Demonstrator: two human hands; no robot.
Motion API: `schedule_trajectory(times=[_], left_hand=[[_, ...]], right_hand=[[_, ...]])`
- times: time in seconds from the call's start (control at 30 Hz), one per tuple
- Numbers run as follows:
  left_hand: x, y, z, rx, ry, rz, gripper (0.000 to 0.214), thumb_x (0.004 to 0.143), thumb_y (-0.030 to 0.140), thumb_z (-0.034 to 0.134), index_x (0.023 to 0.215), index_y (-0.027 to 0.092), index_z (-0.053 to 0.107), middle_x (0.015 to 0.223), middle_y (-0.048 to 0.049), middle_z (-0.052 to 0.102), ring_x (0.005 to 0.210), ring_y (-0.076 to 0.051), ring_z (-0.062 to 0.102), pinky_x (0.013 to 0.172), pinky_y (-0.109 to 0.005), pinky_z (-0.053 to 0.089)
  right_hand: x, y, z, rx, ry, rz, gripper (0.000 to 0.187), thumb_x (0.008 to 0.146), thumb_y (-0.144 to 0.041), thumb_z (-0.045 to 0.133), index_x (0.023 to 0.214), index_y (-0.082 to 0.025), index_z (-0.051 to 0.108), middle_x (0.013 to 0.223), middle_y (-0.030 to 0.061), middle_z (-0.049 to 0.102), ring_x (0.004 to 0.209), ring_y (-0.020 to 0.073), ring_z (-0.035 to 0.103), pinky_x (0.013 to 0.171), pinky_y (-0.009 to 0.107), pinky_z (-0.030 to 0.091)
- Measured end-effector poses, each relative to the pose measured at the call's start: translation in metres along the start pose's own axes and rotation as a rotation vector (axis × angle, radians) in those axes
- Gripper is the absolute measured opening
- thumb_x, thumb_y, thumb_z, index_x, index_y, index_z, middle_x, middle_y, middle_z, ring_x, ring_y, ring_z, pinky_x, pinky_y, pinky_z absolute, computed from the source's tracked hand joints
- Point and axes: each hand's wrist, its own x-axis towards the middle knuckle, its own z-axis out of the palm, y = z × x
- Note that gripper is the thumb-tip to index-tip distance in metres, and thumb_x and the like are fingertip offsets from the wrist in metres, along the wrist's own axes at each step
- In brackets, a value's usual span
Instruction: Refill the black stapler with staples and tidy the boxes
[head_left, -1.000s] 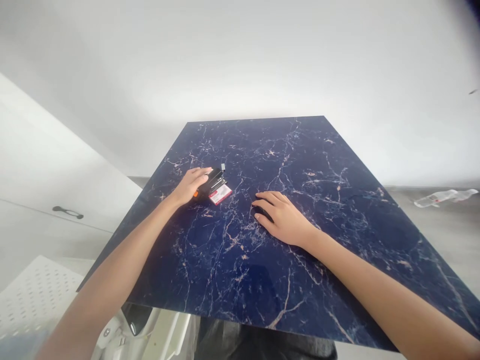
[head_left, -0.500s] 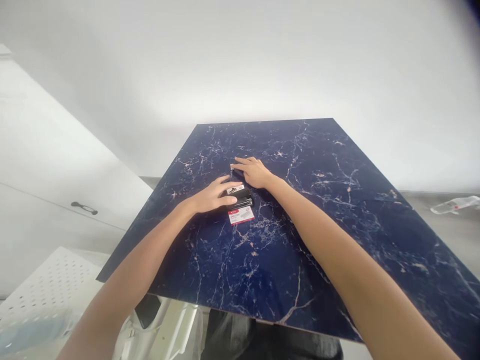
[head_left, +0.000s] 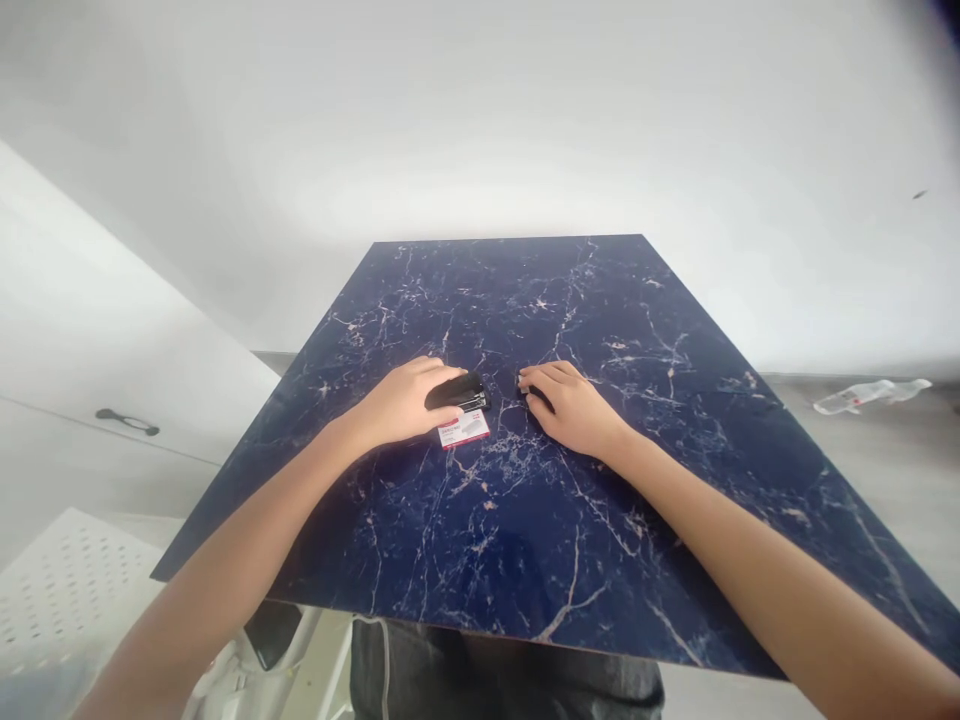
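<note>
Here we are at the blue marbled counter (head_left: 502, 560), and we have both hands in play near its middle. On our left side, the left hand (head_left: 420, 402) is wrapped around a black stapler (head_left: 472, 388), fingers over the far side, thumb along the near one, the stapler's front end poking out toward the centre. Just on the near side of it we spot a red-and-white printed packet (head_left: 469, 430), flat on the counter, right by the thumb.

Across a narrow gap, the right hand (head_left: 566, 405) has its fingers curled over a small dark object (head_left: 523, 383) with a pale end; most of it is hidden, so we can't tell what it is. Off to our left, a cabinet door carries a black handle (head_left: 127, 421); to our right, beyond the counter's edge, clear plastic bottles (head_left: 862, 396) lie on their sides.
</note>
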Motion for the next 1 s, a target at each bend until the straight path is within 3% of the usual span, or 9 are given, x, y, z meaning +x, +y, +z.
schedule_trajectory(times=[0.13,0.27,0.4,0.5,0.63,0.87,0.93,1.0], left_hand=[[-0.004,-0.001,-0.009,-0.019,-0.062,-0.053,0.068,0.089,0.046,0.072,0.152,0.034,0.051,0.129,-0.0104,0.068,0.108,-0.030,0.066,0.088,-0.040,0.054],[-0.009,-0.010,-0.013,-0.126,-0.078,-0.084,0.064,0.087,0.044,0.074,0.148,0.037,0.056,0.124,-0.0081,0.072,0.104,-0.029,0.070,0.087,-0.041,0.056],[-0.006,-0.018,0.006,-0.517,0.173,-0.232,0.059,0.087,0.049,0.074,0.141,0.032,0.061,0.131,-0.0085,0.071,0.114,-0.031,0.070,0.094,-0.045,0.058],[0.001,-0.018,0.023,-0.893,0.362,-0.397,0.057,0.091,0.053,0.068,0.142,0.030,0.056,0.128,-0.0091,0.071,0.103,-0.030,0.074,0.082,-0.045,0.063],[0.006,-0.017,0.028,-1.149,0.473,-0.546,0.048,0.091,0.047,0.069,0.134,0.027,0.063,0.119,-0.0084,0.073,0.091,-0.025,0.074,0.066,-0.035,0.063],[0.003,-0.018,0.019,-1.345,0.472,-0.565,0.040,0.089,0.040,0.074,0.125,0.024,0.069,0.113,-0.0072,0.074,0.083,-0.019,0.071,0.061,-0.026,0.060],[0.004,-0.015,0.020,-1.333,0.453,-0.563,0.040,0.089,0.040,0.074,0.126,0.025,0.069,0.113,-0.0070,0.074,0.084,-0.019,0.072,0.060,-0.027,0.060],[0.004,-0.008,0.022,-1.269,0.424,-0.551,0.042,0.091,0.043,0.071,0.129,0.027,0.067,0.116,-0.0068,0.074,0.085,-0.021,0.072,0.061,-0.029,0.060]], right_hand=[[0.002,-0.005,-0.004,-0.051,-0.055,0.001,0.026,0.099,-0.022,0.048,0.112,-0.020,0.070,0.115,0.0117,0.069,0.103,0.0296,0.059,0.098,0.050,0.050],[0.006,-0.006,-0.002,-0.104,-0.054,0.032,0.027,0.101,-0.029,0.050,0.116,-0.018,0.071,0.111,0.0132,0.065,0.100,0.0297,0.057,0.094,0.049,0.051],[0.004,-0.004,-0.002,-0.099,-0.056,0.017,0.029,0.102,-0.031,0.049,0.118,-0.019,0.070,0.111,0.0133,0.063,0.100,0.0300,0.056,0.094,0.049,0.051],[0.003,-0.004,-0.002,-0.081,-0.060,0.013,0.029,0.102,-0.032,0.050,0.118,-0.019,0.071,0.111,0.0134,0.063,0.101,0.0302,0.056,0.095,0.049,0.051],[0.004,-0.004,-0.001,-0.073,-0.059,0.025,0.030,0.102,-0.033,0.050,0.119,-0.019,0.071,0.111,0.0137,0.063,0.100,0.0303,0.057,0.094,0.049,0.051],[0.005,-0.004,-0.002,-0.042,-0.033,0.041,0.025,0.101,-0.034,0.056,0.114,-0.020,0.071,0.106,0.0120,0.066,0.100,0.0300,0.059,0.092,0.048,0.053],[0.006,-0.012,-0.001,0.000,0.033,0.084,0.031,0.100,-0.037,0.059,0.125,-0.021,0.066,0.112,0.0122,0.066,0.104,0.0309,0.061,0.093,0.049,0.055],[0.008,-0.024,0.001,0.079,0.145,0.141,0.051,0.097,-0.043,0.064,0.143,-0.023,0.054,0.126,0.0133,0.063,0.111,0.0319,0.061,0.095,0.050,0.056]])
